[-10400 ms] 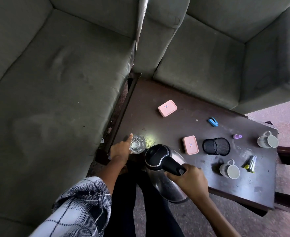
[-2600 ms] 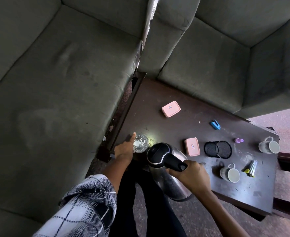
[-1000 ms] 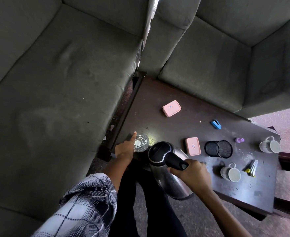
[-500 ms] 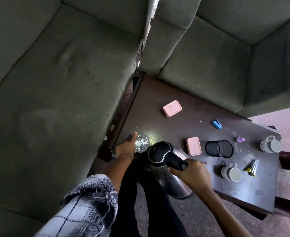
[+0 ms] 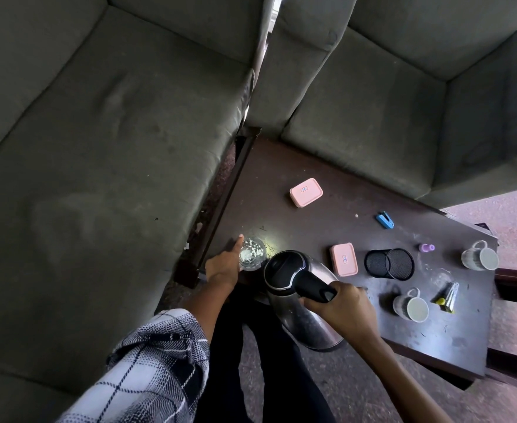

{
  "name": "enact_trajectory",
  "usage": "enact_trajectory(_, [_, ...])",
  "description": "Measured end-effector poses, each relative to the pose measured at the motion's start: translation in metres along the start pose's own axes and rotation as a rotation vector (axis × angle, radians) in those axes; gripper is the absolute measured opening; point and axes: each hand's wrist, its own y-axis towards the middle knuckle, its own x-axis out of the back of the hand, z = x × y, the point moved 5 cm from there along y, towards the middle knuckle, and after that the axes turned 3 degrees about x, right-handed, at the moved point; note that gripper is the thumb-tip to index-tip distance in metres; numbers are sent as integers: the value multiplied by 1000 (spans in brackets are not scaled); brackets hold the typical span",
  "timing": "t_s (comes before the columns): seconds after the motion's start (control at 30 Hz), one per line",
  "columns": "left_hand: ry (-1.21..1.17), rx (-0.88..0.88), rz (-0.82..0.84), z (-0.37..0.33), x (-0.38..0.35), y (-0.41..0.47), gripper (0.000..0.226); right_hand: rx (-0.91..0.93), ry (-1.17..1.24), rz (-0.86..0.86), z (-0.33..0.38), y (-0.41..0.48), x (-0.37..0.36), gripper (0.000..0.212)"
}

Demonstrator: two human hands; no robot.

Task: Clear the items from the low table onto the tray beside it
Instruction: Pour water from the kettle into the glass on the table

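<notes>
Nothing moved: one kettle (image 5: 304, 323), one glass (image 5: 252, 254), two mugs (image 5: 411, 307) (image 5: 480, 258), two boxes (image 5: 306, 192) (image 5: 344, 259).

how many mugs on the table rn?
2. Right-end mug sits by the table's right edge; front mug sits near its front edge, below the mesh holder. Kettle may hide more.

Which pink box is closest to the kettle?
The pink box beside the mesh holder, right next to the kettle. The other pink box lies farther back.

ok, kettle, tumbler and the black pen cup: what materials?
Kettle: likely brushed steel body, grey sheen; lid and handle look black plastic. Tumbler: clear glass or plastic, see-through with glints. Pen cup: black mesh, fine grid visible, probably metal.
</notes>
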Motion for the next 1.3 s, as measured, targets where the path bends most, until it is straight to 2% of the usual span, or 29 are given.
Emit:
enact_trajectory(0.2, [5,6,13,-1,-1,1,75,33,34,-29,-2,-5,6,56])
enact_trajectory(0.37, [-16,10,58,-2,1,-2,76,33,113,-61,-13,-12,7,48])
enact_trajectory(0.53, [-133,21,43,-7,6,-18,78,44,176,-111,-22,-19,13,46])
enact_trajectory(0.63, [-226,-10,-7,-11,20,-27,68,75,221,-120,-25,-26,20,42])
enact_trajectory(0.7, [-334,-21,-17,-13,34,-33,61,96,238,-127,-25,-32,28,43])
enact_trajectory(0.73, [-420,-17,-23,-15,41,-36,51,97,250,-136,-27,-36,32,45])
enact_trajectory(0.77, [-529,-14,-35,-18,48,-39,40,91,268,-144,-29,-40,36,47])
enact_trajectory(0.83, [-777,-20,-25,-32,64,-51,33,71,319,-164,-34,-47,44,50])
enact_trajectory(0.93, [-1086,-38,112,-65,85,-78,27,37,413,-206,-43,-62,59,53])
enact_trajectory(1.03, [-1121,-114,213,-96,95,-102,27,-16,559,-245,-57,-82,75,61])
enact_trajectory(1.13, [-1141,-242,176,-129,107,-131,19,-87,720,-325,-79,-107,90,73])
enact_trajectory(1.2, [-1119,-373,116,-153,110,-146,18,-131,803,-395,-96,-125,101,65])
enact_trajectory(1.3, [-1072,-503,87,-191,104,-166,18,-179,922,-459,-124,-151,113,36])
